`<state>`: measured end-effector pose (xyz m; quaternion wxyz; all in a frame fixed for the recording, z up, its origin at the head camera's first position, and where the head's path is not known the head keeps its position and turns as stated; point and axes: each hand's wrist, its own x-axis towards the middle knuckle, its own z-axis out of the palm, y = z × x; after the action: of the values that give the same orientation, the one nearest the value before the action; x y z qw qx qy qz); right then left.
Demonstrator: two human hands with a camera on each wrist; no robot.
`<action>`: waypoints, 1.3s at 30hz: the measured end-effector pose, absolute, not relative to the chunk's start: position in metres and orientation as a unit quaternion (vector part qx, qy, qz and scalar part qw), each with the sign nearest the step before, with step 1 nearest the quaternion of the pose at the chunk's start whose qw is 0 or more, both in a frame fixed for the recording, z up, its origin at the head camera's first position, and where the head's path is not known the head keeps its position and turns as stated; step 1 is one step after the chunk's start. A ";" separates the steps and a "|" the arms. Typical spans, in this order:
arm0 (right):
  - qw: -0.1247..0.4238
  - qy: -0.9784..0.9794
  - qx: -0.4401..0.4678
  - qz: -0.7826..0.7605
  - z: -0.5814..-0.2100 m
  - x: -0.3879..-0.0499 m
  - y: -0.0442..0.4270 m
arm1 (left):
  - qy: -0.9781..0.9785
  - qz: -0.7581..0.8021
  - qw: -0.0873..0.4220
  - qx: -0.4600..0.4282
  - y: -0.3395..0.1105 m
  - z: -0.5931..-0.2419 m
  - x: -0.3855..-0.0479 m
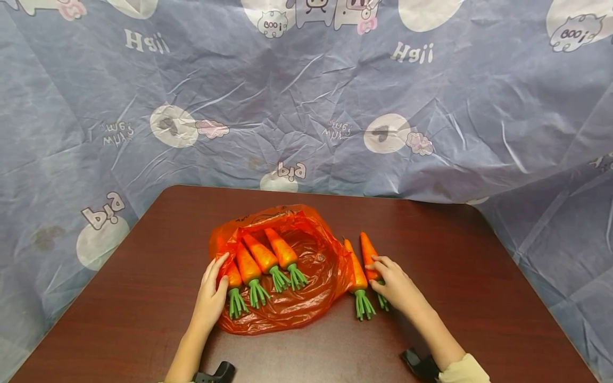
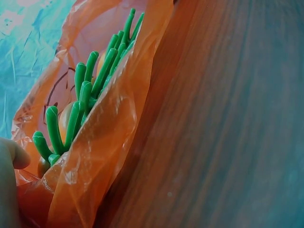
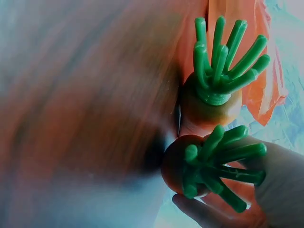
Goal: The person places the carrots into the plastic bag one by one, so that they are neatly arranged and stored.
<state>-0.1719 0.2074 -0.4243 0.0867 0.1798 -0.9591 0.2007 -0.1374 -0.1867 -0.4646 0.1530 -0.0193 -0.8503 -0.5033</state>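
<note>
A translucent orange-red plastic bag (image 1: pixel 306 298) lies spread on the table with its mouth toward me. Inside it, several toy-like carrots (image 1: pixel 262 255) with green stems (image 2: pixel 76 118) rest side by side. My left hand (image 1: pixel 210 290) holds the bag's left rim, beside the leftmost carrot. To the right of the bag lie two more carrots. The nearer one to the bag (image 1: pixel 356 274) touches its right edge. My right hand (image 1: pixel 395 284) grips the outer carrot (image 1: pixel 367 250), thumb and fingers on either side of its body; its green stems (image 3: pixel 223 166) show below the hand.
The brown wooden table (image 1: pixel 469 276) extends around the bag on all sides. A blue-grey patterned cloth (image 1: pixel 297 96) hangs behind and beside it. Black wrist straps (image 1: pixel 217 372) are on both wrists.
</note>
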 end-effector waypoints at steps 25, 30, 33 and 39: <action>0.158 -0.947 0.198 0.196 -0.412 -0.150 0.211 | -0.853 -0.499 0.154 -0.012 -0.187 -0.466 -0.137; 0.198 -0.936 0.216 0.194 -0.403 -0.145 0.208 | -0.853 -0.499 0.153 -0.010 -0.186 -0.465 -0.137; 0.219 -0.929 0.226 0.195 -0.397 -0.142 0.206 | -0.854 -0.498 0.152 -0.012 -0.186 -0.465 -0.137; 0.236 -0.920 0.242 0.201 -0.380 -0.133 0.196 | -0.854 -0.497 0.154 -0.017 -0.186 -0.464 -0.137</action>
<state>-0.1333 0.1963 -0.3802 0.2357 0.2422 -0.9195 0.2006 -0.1366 -0.1865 -0.4643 0.1538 -0.0166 -0.8541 -0.4966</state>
